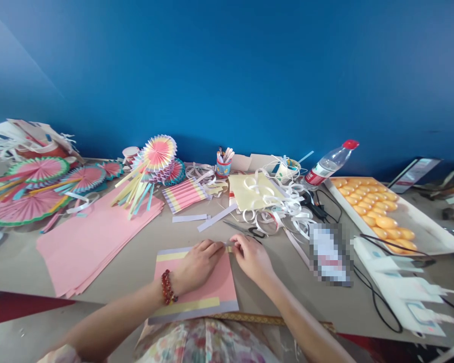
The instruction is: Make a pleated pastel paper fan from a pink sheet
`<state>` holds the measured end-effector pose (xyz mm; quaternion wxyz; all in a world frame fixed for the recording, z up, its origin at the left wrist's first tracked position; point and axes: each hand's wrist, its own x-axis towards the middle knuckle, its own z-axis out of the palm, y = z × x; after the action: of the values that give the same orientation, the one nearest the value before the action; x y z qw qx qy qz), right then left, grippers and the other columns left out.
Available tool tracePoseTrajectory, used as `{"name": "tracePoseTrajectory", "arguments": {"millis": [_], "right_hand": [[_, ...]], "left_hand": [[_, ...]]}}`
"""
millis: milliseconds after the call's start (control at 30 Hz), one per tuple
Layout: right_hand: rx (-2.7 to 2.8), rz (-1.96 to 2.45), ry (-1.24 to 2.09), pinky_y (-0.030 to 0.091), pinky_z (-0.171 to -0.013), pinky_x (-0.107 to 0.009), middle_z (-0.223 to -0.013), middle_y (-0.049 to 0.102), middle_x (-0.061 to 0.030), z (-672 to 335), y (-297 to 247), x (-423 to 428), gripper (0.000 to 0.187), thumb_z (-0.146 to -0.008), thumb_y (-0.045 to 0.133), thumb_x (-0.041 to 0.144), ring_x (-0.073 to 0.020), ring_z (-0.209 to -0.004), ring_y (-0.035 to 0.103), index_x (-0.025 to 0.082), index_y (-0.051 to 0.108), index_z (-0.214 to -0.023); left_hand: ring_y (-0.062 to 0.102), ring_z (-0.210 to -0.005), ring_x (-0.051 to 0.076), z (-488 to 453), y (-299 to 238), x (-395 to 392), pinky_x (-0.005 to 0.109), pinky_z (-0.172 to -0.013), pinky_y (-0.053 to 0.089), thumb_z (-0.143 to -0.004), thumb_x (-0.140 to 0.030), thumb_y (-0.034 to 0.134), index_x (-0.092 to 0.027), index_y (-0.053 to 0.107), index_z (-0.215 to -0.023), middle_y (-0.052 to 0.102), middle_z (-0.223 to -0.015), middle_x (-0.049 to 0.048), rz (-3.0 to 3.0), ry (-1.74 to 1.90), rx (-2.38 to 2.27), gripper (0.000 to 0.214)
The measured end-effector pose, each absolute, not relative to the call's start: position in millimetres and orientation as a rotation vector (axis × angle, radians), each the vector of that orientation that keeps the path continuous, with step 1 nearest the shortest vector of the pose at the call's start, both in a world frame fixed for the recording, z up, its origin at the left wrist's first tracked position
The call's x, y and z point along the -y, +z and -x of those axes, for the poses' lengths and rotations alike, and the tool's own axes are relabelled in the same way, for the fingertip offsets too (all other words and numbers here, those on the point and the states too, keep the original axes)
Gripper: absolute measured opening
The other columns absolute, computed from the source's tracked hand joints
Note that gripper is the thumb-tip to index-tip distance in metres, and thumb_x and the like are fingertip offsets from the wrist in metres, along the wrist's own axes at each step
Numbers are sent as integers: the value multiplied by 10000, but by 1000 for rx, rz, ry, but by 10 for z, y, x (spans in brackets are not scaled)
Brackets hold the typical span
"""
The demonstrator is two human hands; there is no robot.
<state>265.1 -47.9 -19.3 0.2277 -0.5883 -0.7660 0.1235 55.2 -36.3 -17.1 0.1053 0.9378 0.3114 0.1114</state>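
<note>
A pink sheet of paper [215, 282] with yellow and lilac strips along its far and near edges lies in front of me. My left hand [200, 264] rests on its upper part, palm down, with fingers stretched toward the far right corner. A beaded bracelet circles the wrist. At that corner my right hand [249, 254] is closed in a pinch, at the end of a yellow paper strip [230, 249] that sticks out past the sheet's edge. Its fingertips partly hide the strip. Just beyond the hands lie scissors [245, 229] and loose lilac strips [216, 218].
Pink sheets [94, 237] and folded paper rosettes [159, 151] lie to the left. Curled white strips [287, 201], a tilted bottle [329, 164], a box of orange-yellow oval pieces [435, 229] and a power strip [397, 287] occupy the right. A patterned ruler [272, 318] lies along the front edge.
</note>
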Motion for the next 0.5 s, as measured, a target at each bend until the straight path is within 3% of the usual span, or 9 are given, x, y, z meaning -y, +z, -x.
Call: {"name": "tracePoseTrajectory", "arguments": {"millis": [500], "right_hand": [[2160,1642,218,379,-669,-265,-754,626,-12,-2591,-155,537,179,-781,508,47,-181,-717,587,216,503,-840]], "left_hand": [[530,-995,229,-620,-195,402,380,-870,470,-983,-140,337,-178,499,-1281,537,-1261,96,-2914,211,-988,342]]}}
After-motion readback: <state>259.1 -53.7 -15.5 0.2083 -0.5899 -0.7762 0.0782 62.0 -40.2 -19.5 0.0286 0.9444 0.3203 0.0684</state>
